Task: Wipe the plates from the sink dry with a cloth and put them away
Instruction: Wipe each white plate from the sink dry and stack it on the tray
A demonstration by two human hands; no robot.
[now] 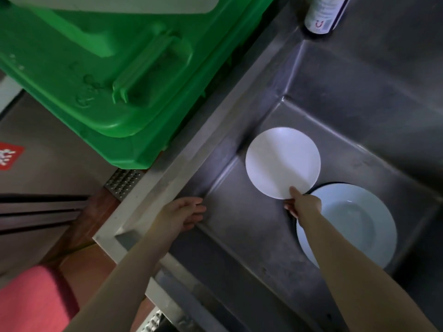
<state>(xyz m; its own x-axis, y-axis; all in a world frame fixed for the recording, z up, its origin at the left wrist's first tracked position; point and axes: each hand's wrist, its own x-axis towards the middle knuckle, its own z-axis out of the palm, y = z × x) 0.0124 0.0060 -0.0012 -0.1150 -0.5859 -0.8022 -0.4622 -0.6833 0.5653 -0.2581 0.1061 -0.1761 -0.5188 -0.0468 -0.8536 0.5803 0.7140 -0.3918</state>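
Note:
A small white plate (281, 161) is held up inside the steel sink (242, 236), tilted toward the far left corner. My right hand (303, 204) pinches its near edge, thumb on top and fingers underneath. Below it, a larger pale blue deep plate (354, 224) lies on the sink bottom, partly hidden by my right forearm. My left hand (184, 213) hovers over the sink's left wall with relaxed fingers and holds nothing. No cloth is in view.
A big green plastic bin (100, 75) stands left of the sink, close to its rim (153, 188). A dark bottle (322, 14) stands at the sink's far corner. Something pink (36, 300) shows at the lower left, above a reddish floor.

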